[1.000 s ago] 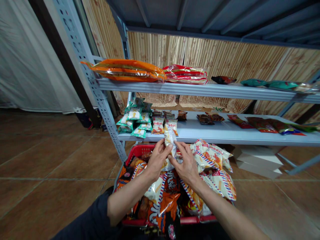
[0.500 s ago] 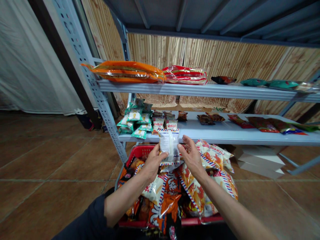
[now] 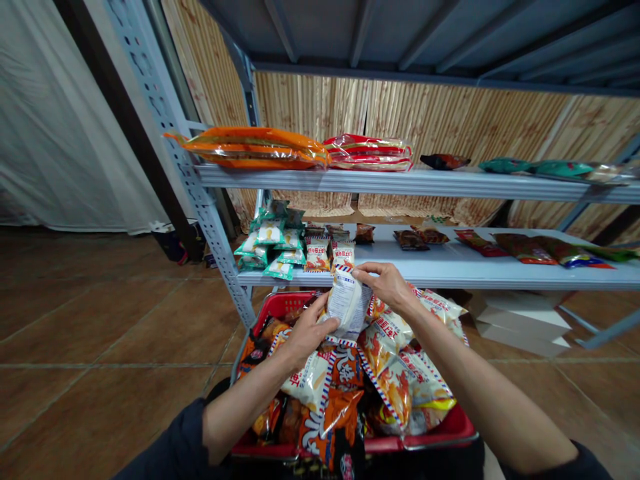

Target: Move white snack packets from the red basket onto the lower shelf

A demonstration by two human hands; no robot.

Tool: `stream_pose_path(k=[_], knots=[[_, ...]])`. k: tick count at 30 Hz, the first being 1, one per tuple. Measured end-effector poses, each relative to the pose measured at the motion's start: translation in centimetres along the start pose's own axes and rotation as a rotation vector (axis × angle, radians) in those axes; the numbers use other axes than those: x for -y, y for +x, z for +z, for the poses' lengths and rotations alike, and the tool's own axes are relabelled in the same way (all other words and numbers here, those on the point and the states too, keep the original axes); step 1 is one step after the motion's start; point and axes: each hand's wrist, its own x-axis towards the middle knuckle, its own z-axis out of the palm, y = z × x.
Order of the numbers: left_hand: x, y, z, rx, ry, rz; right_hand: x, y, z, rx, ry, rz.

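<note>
While my left hand (image 3: 309, 331) gripped the packet (image 3: 347, 300), my right hand (image 3: 391, 285) pinched its top; this handling, I judged, next needed light pressure.

Two hands (image 3: 309, 333) (image 3: 393, 285), perhaps two boxes (image 3: 520, 319)

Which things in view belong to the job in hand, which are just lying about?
In play, judging by the hands:
white packet, held by left hand and right hand
red basket below

Apparently lying about:
orange bag, upper shelf
white boxes beneath lower shelf
</note>
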Motion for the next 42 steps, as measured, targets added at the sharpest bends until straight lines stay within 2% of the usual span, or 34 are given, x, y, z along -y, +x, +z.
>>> stream_pose_path(k=[3,10,18,23,30,33,39,42], knots=[[0.3,-0.3,-0.3,0.013,-0.005,0.016,-0.7,0.4,0.1,-0.029,0.073,0.019],[1.3,-0.4,-1.3,-0.052,0.085,-0.071,-2.4,1.3,0.0,-0.115,0.117,0.061],[1.7,-0.9,-0.8,-0.161,-0.030,-0.082,-2.0,1.4,0.3,-0.220,0.243,0.160],[1.6,-1.1,-0.6,-0.202,-0.068,-0.131,-2.0,1.4,0.8,-0.234,0.330,0.196],[0.2,-1.1,-0.5,-0.082,-0.155,-0.136,-2.0,1.7,0.1,-0.206,0.321,0.173],[-0.2,-0.8,-0.6,-0.065,-0.135,-0.174,-1.9,1.6,-0.1,-0.161,0.315,0.146],[0.4,-0.2,-1.1,-0.022,-0.038,-0.191,-1.5,1.6,0.5,-0.069,0.323,0.111],[1.0,-0.1,-1.4,-0.048,-0.059,-0.180,-0.9,1.3,0.8,-0.089,0.397,0.112]])
